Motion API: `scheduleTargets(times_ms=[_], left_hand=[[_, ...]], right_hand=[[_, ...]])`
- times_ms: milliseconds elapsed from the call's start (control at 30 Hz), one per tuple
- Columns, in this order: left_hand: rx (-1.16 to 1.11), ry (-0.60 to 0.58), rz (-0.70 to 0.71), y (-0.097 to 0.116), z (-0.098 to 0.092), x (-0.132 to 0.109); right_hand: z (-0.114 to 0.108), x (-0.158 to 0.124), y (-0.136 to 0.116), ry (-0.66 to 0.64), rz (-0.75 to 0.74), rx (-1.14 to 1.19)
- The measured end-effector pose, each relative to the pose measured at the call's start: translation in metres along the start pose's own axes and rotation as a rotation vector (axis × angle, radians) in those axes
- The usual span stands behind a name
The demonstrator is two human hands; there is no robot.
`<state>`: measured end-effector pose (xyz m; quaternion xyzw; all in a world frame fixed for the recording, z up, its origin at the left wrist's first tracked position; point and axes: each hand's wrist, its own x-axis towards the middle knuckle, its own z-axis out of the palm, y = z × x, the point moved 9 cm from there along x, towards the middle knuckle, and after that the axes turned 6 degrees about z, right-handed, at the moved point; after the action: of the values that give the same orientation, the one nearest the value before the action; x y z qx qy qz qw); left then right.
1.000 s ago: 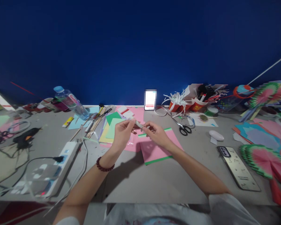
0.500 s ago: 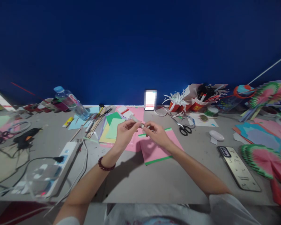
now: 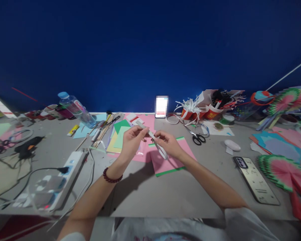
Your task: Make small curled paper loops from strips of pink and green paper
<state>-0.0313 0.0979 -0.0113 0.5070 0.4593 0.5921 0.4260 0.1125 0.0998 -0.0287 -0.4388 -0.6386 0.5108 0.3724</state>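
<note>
Both my hands are raised a little above the grey table (image 3: 165, 194), over a pink sheet edged in green (image 3: 173, 164). My left hand (image 3: 132, 140) pinches the upper part of a narrow whitish strip (image 3: 154, 140). My right hand (image 3: 169, 144) pinches the same strip lower down, and its free end hangs down past my fingers. The strip runs slanted from upper left to lower right between my hands. A dark bead bracelet (image 3: 111, 176) sits on my left wrist.
Coloured paper sheets (image 3: 120, 135) lie behind my hands. Black scissors (image 3: 196, 137), a white oval object (image 3: 232, 145) and a phone (image 3: 256, 180) lie to the right, with folded paper fans (image 3: 281, 167). A power strip (image 3: 55, 180), glue gun (image 3: 27, 147) and water bottle (image 3: 76, 109) stand left.
The strip between my hands has grown longer: its lower end now hangs past my right fingers. My hands have stayed in about the same place.
</note>
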Motion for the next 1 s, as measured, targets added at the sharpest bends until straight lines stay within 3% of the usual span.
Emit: scheduleTargets(times_ms=[600, 900, 1000], left_hand=[[-0.021, -0.041, -0.002, 0.003, 0.001, 0.001], [-0.139, -0.054, -0.109, -0.015, 0.002, 0.003], [-0.107, -0.096, -0.081, -0.013, 0.007, 0.003]], right_hand=[[0.009, 0.006, 0.019, -0.142, 0.120, 0.158], [0.008, 0.004, 0.017, -0.154, 0.185, 0.177], [0.009, 0.004, 0.019, -0.149, 0.193, 0.193]])
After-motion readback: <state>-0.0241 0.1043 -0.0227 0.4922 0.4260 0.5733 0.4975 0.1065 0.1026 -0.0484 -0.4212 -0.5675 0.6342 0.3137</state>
